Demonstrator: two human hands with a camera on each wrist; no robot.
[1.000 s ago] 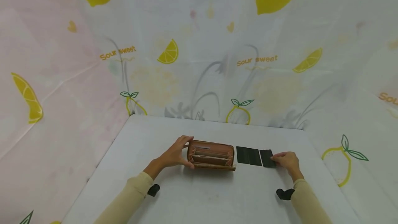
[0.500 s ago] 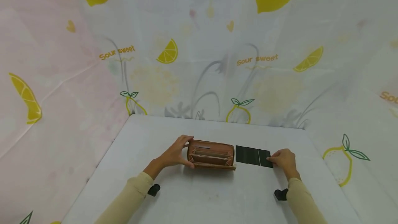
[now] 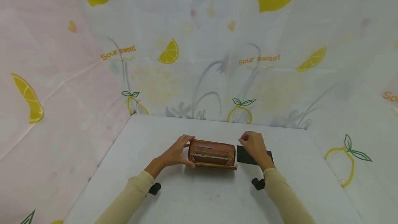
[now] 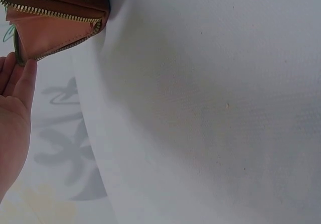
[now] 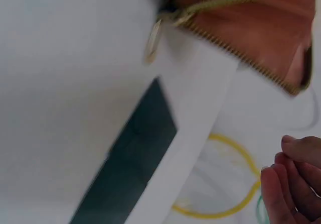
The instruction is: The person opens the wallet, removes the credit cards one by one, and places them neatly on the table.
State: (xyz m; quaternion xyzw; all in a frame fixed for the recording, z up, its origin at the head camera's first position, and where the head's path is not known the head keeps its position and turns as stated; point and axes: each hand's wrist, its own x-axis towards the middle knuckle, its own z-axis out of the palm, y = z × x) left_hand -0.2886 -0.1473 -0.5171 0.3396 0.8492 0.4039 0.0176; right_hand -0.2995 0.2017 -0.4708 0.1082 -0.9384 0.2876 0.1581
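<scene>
1. Your left hand grips the wallet by its left end, thumb at the near edge, fingers at the far one.
2. Your right hand has nothing visible in its grasp; fingers loosely bent, near the wallet's right end but apart from it.
3. Wallet sits lower middle of the head view, unzipped, inner folds showing. Zip pull juts from its corner, upper middle of the right wrist view, blurred.
4. Black cards lie in a row just right of the wallet, partly hidden by your right wrist; count unclear.
5. White table beneath; lemon-print cloth fills the upper frame.
6. Step in hand, my reading: wallet steadied open, row laid out. Next move seems to call for a firm left hold and a fine right pinch, without nudging the row.
</scene>
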